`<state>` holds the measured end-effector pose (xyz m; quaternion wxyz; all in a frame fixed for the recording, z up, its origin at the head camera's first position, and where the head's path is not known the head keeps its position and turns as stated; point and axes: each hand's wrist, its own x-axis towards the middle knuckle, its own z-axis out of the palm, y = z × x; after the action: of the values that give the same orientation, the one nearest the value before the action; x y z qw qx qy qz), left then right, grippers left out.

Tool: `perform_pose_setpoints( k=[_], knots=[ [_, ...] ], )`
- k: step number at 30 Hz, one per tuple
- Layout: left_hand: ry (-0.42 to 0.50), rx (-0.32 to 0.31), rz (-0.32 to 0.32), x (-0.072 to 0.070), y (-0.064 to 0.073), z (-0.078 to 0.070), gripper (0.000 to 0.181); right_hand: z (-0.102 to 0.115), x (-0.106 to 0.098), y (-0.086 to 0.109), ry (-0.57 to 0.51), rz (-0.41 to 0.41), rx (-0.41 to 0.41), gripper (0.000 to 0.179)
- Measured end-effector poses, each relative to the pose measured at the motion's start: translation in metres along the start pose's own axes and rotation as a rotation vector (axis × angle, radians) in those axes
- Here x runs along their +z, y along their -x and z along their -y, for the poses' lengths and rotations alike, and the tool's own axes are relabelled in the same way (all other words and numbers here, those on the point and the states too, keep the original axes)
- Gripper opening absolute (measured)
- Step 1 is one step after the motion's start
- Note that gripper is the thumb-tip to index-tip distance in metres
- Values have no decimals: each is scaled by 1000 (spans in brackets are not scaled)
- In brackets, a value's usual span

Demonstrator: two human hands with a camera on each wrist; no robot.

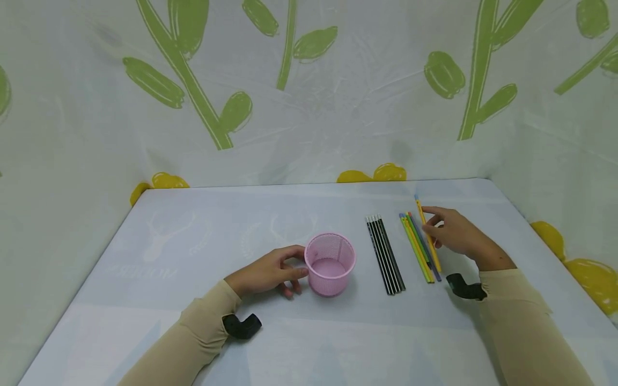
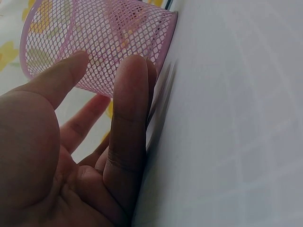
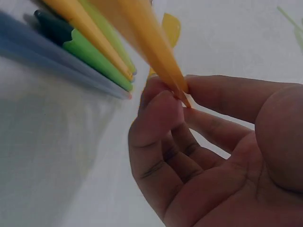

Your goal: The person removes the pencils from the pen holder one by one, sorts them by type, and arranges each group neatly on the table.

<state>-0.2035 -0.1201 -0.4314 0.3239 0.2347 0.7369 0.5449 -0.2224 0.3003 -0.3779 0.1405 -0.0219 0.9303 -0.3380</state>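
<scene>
A pink mesh pencil cup (image 1: pixel 329 283) stands upright on the table. My left hand (image 1: pixel 271 272) is at its left side, thumb and fingers loosely spread right at the mesh, as the left wrist view shows with the cup (image 2: pixel 94 38) between them. On the right, my right hand (image 1: pixel 456 233) pinches a yellow pencil (image 1: pixel 429 238) with a pale blue end between thumb and fingers; this pencil (image 3: pixel 147 38) slants up close in the right wrist view. Just left of it lie several coloured pencils (image 1: pixel 416 249), green, yellow and blue.
Several black pencils (image 1: pixel 386 256) lie side by side between the cup and the coloured ones. The white table (image 1: pixel 169 300) has a back edge against a white cloth (image 1: pixel 367 118) printed with green leaves. Black bands (image 1: pixel 465 287) hang at both wrists.
</scene>
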Motion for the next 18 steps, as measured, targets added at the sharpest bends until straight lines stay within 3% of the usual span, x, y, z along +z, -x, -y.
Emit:
perform_pose_setpoints(
  k=[8,18],
  knots=[
    [-7,-1,-2,0,0,0,44,-4,0,-2,28,69,32,63],
    [-7,1,1,0,0,0,45,-11,3,-5,63,98,48,62]
  ],
)
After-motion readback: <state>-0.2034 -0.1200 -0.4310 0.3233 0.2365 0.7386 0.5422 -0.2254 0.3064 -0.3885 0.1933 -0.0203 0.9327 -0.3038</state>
